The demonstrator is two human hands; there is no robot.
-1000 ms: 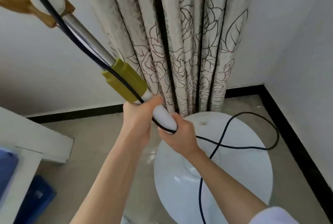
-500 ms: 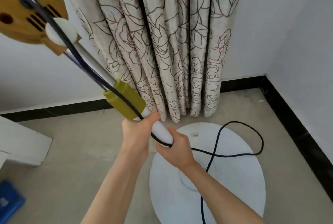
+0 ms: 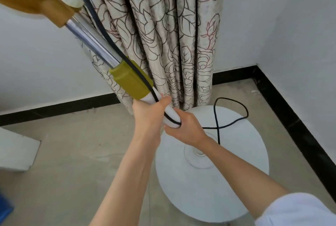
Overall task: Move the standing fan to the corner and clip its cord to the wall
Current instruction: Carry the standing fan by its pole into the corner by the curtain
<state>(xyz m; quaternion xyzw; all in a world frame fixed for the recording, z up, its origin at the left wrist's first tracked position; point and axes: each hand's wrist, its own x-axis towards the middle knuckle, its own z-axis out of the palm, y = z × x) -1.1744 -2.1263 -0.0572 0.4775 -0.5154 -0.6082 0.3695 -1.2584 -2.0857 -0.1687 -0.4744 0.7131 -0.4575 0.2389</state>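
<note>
Both hands grip the standing fan's white pole (image 3: 171,114), left hand (image 3: 148,114) above right hand (image 3: 187,127), pinning the black cord (image 3: 216,125); no writing readable.

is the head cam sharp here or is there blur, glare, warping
Head view: mostly sharp at the centre, with both hands on the fan pole crisp; a glare streak runs along the chrome pole; soft, even daylight with no hard shadows; wide-angle bending curves the baseboard; a blue object at the lower left edge is smeared.
</note>
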